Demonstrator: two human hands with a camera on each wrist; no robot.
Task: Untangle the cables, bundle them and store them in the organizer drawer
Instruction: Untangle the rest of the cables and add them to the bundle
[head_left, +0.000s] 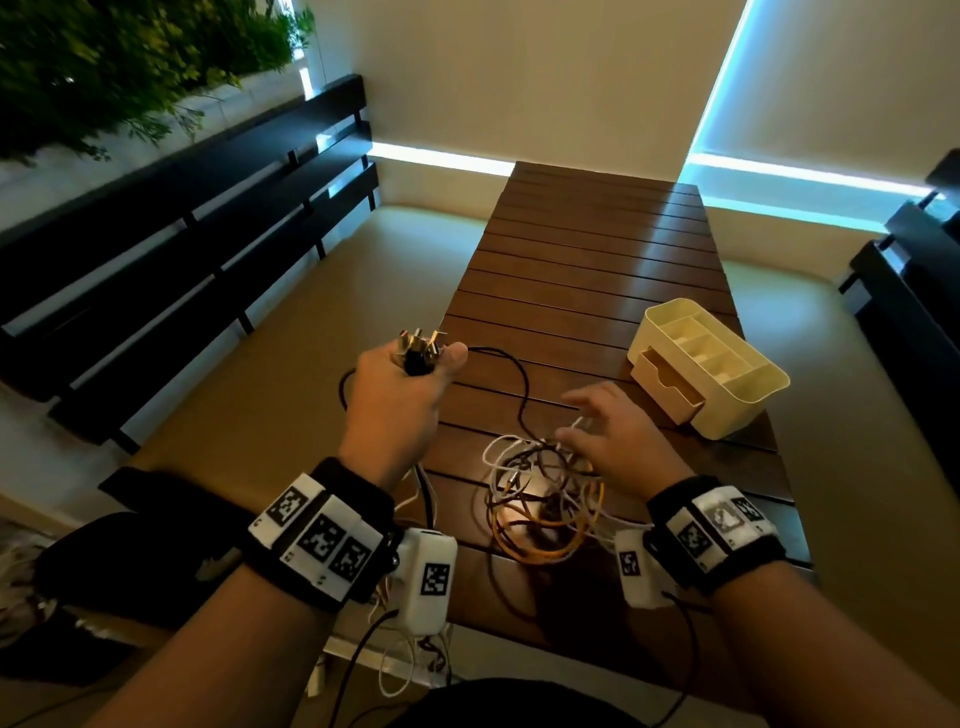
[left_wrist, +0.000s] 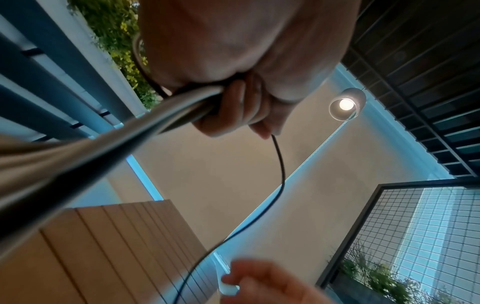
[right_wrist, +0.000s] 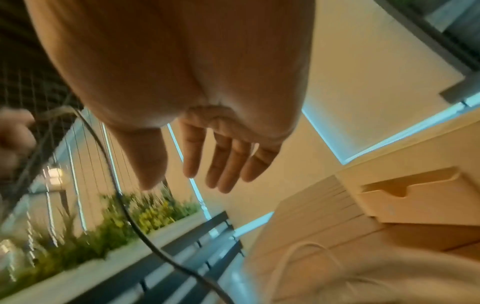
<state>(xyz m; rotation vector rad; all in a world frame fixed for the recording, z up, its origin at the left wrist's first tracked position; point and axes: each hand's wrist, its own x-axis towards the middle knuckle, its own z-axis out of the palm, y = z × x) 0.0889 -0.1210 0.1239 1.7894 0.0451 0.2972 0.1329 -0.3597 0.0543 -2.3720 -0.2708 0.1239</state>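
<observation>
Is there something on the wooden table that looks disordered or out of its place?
Yes: the white, brown and orange cables lie in one knotted heap on the dark slatted wooden table, and a black cable trails from it up to the left hand.

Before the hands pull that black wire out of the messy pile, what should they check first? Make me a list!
1. Left hand grips the thin black cable firmly: ok, its fingers are curled round it.
2. Right hand is free to help: ok, it is open above the tangled pile of white, orange and brown cables.
3. Black cable is free of the pile: not ok, it runs down into the tangle.
4. Small drawer of the cream plastic organizer is open: ok, pulled partly out.
5. Drawer has room inside: cannot tell.
6. Pile sits fully on the brown slatted table: not ok, a few strands hang over the near edge.
</observation>
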